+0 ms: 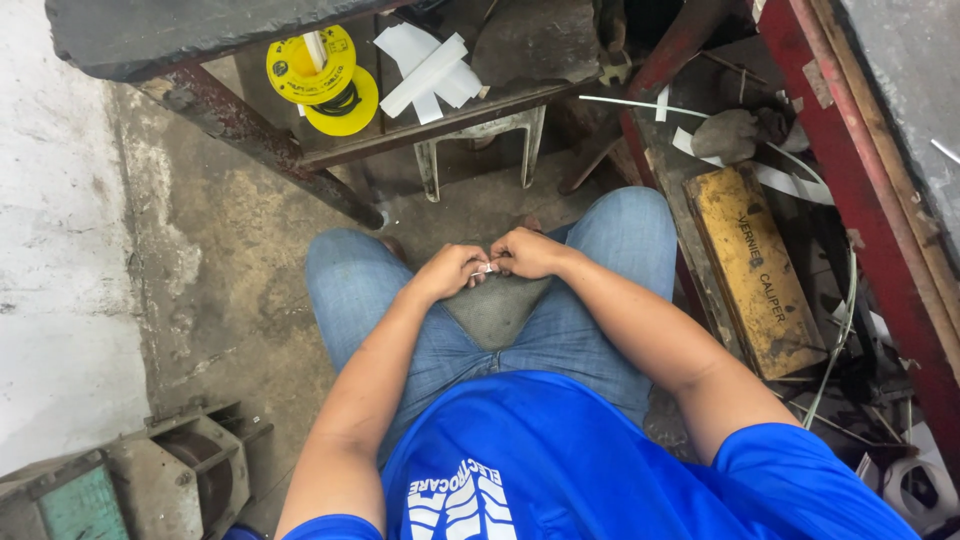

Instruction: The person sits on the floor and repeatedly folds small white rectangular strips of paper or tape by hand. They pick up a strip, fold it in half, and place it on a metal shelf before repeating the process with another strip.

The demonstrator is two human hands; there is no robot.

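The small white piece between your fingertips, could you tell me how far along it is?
Done: cut white strips lie on the rusty metal shelf beside the yellow plastic spools. In hand: the left hand and right hand pinch one small white piece above the knees. Left: its progress is too small to judge.

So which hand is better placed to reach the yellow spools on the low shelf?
Probably the left hand. Both hands pinch a small white strip between the knees, but the yellow spools lie ahead and leftward, on the left hand's side; the right hand would cross over.
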